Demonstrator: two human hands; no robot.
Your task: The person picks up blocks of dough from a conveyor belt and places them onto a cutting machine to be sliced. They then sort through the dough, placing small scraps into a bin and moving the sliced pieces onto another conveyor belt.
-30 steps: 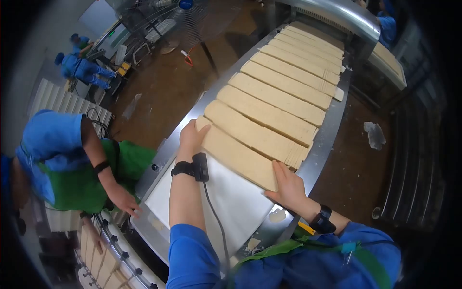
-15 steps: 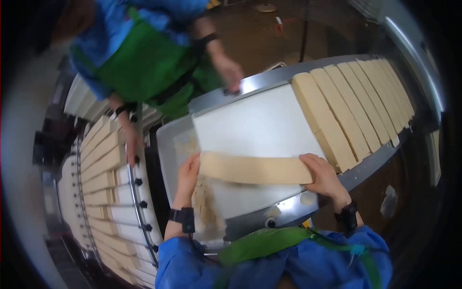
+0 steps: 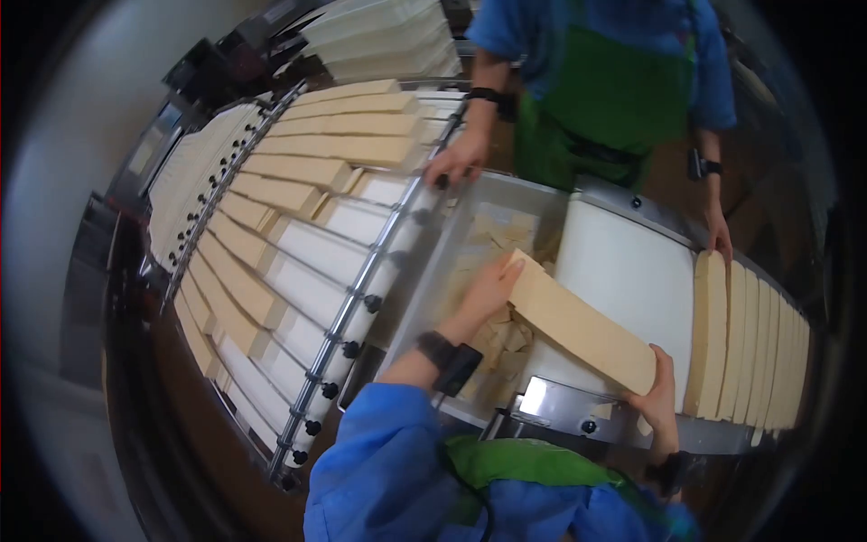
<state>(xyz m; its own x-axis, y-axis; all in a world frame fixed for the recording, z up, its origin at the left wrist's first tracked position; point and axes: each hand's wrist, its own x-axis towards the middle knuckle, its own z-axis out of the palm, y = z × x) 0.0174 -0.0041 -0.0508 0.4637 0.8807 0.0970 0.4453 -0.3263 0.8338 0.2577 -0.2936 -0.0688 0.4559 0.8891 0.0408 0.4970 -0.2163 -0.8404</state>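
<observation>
A long pale slab [image 3: 582,327] hangs tilted between my two hands, its left end higher in the view. My left hand [image 3: 488,287] is closed on its left end, above a grey bin [image 3: 420,298] of broken pale scraps. Around the right end, the fingers of my right hand [image 3: 659,397] are wrapped, near the metal edge of the white conveyor belt [image 3: 623,262]. Several similar slabs [image 3: 741,343] stand side by side at the right end of that belt.
On the left, a wide conveyor [image 3: 307,244] with metal divider rods carries several slabs. A co-worker in a green apron [image 3: 614,99] stands opposite, one hand at the conveyor's rail, the other at the right-hand slabs. White stacked trays [image 3: 384,45] are behind.
The view has swung left. The slab has gone from nearly level to tilted, its left end now over the bin. The co-worker's hand has reached the right-hand slabs.
</observation>
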